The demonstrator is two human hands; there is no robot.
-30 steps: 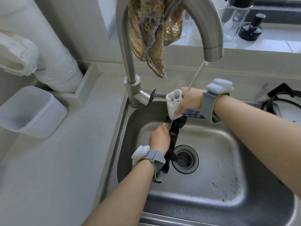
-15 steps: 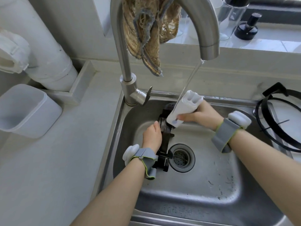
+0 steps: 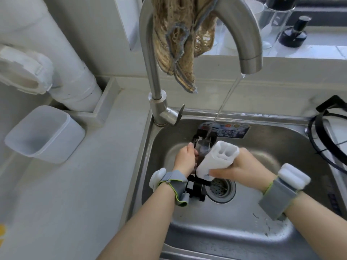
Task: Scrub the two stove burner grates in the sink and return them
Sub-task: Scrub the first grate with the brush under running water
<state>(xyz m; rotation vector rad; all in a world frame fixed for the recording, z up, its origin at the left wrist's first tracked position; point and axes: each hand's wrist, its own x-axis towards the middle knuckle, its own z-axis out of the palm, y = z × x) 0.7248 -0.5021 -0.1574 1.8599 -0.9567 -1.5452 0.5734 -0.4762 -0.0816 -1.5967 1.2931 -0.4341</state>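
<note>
Beneath the faucet [image 3: 244, 34] and hanging cloth [image 3: 180, 44], left fingers [image 3: 190, 148] grip the grate [image 3: 197, 189], right fingers [image 3: 219, 172] the white scrubber [image 3: 216, 158].

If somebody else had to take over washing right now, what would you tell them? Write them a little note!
Left hand grips the black grate, stood on edge in the sink under the running water.
Right hand holds the white scrubber against it.
Second grate lies right of the sink; washed or not, cannot tell.
Done: scrubbing is under way.
Left: finish this grate, wash the other if needed, return both.
</note>
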